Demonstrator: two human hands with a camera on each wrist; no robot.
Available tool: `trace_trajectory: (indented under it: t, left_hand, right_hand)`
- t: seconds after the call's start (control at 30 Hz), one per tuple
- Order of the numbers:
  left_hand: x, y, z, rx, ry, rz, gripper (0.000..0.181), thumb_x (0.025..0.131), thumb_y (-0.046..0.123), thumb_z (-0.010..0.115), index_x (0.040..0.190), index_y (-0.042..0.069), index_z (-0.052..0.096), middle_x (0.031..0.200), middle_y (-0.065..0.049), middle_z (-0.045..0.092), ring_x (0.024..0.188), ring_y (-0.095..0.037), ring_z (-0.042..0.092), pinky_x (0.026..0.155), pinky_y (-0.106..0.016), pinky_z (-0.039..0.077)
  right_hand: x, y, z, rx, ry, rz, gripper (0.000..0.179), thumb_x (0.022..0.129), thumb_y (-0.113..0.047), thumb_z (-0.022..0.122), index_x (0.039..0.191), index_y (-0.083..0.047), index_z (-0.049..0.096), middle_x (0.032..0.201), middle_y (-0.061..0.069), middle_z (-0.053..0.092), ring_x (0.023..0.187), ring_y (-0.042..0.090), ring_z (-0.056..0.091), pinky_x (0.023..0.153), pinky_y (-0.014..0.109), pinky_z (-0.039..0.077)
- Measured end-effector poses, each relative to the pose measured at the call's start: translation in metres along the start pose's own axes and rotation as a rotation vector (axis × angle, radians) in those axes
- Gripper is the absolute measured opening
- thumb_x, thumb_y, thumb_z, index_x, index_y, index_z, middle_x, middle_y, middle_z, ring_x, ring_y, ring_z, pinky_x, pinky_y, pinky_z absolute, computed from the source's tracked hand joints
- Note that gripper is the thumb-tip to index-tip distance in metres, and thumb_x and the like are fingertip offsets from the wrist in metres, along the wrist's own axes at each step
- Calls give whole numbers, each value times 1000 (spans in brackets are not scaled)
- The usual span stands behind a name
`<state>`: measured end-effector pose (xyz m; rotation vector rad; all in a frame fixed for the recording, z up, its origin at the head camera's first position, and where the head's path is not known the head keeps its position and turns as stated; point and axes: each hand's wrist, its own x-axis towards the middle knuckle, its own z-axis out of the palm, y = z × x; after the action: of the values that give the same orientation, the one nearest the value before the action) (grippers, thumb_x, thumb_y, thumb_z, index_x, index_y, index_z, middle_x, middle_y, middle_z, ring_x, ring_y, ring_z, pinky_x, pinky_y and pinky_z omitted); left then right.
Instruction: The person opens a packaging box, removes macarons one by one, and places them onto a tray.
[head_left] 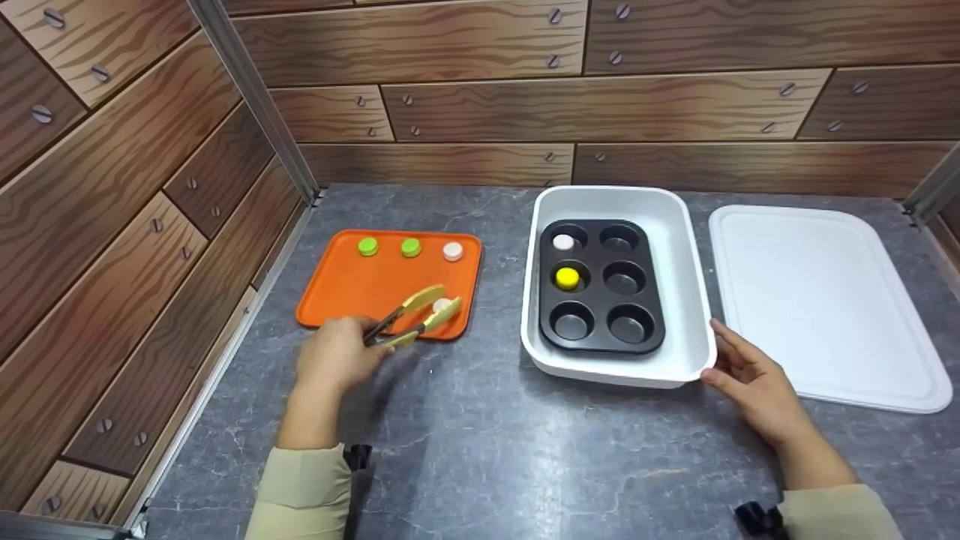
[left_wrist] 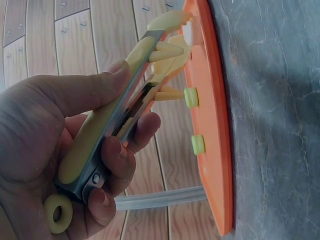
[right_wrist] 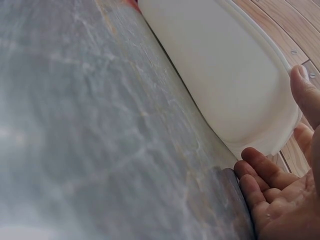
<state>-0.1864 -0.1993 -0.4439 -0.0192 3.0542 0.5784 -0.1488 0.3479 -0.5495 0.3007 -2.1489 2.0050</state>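
Note:
My left hand [head_left: 337,356] grips a pair of yellow-and-black tongs [head_left: 427,324] by the handles. Their spread tips reach over the near right part of the orange tray [head_left: 352,292], on either side of a white round cap [head_left: 441,305]. Along the tray's far side lie two green caps [head_left: 367,247] and another white cap [head_left: 452,251]. My right hand [head_left: 757,386] holds the near right corner of a white tub [head_left: 694,360] between thumb and fingers. Inside the tub sits a black muffin pan [head_left: 600,296]; a whitish cap [head_left: 562,242] and a yellow cap [head_left: 567,278] occupy two left cups.
A white lid [head_left: 825,300] lies flat to the right of the tub, close to my right hand. Wood-patterned panels [head_left: 480,112] stand at the back and left, meeting at a metal post [head_left: 262,105]. Everything rests on a grey marbled table [head_left: 480,450].

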Motion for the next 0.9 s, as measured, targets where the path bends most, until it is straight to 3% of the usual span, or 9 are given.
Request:
trace_trajectory:
  t: [0.17,0.33,0.57,0.9]
  left_hand:
    - [-2,1,-6,-45,5,17,43,89,34,85,126,14,77,101,-5,75,92,-30,68,80,-56,53]
    - [-4,14,-13,-58,18,72,47,88,34,87,130,14,76,110,-6,76,97,-29,69,84,-55,54]
    - [13,56,-18,-52,20,189,40,88,39,87,121,18,80,86,2,71,79,-23,63,73,-46,50]
    - [45,117,-11,78,-71,241,33,90,45,84,115,22,80,87,6,70,79,-20,64,72,-47,53]
  right_hand:
    - [0,0,0,-20,1,-4,74,89,26,66,156,3,46,137,-5,69,111,11,69,85,19,54]
    - [0,0,0,-14,0,1,73,89,26,66,156,4,46,136,-7,69,111,11,69,85,19,55]
    - [-1,-2,-2,-4,16,7,74,88,26,66,156,3,46,134,-5,70,109,12,69,85,19,55]
    - [-1,0,1,-7,18,11,73,89,26,66,155,4,46,131,-1,72,104,14,70,82,21,56]
